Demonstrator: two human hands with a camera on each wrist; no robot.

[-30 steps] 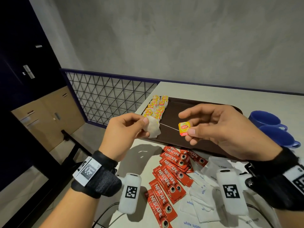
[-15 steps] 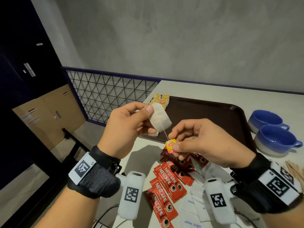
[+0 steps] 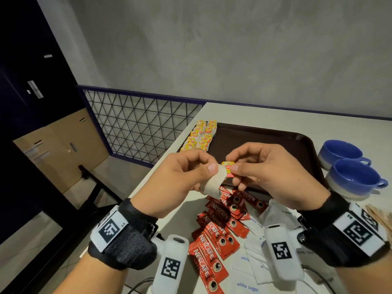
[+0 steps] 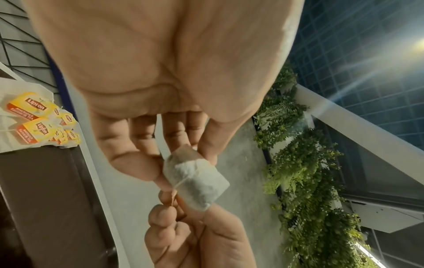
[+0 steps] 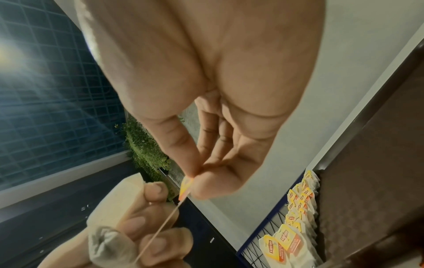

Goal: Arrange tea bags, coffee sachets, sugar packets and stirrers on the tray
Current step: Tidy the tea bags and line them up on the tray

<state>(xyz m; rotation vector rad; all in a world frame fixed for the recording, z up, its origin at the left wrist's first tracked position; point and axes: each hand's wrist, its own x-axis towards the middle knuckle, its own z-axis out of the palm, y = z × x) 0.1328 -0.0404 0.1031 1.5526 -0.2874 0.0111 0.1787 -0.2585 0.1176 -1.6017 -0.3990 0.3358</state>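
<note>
while pinching lipton tea bag [image 3: 213,183] left and tag [image 3: 228,169] right, wind string snug, then lay at tray's [image 3: 275,136] ten o'clock.

two blue cups [image 3: 347,168] stand side by side on the white table [image 3: 275,115], right of the tray; behind it, a grey wall [image 3: 212,49] and mesh railing [image 3: 135,128].
</note>
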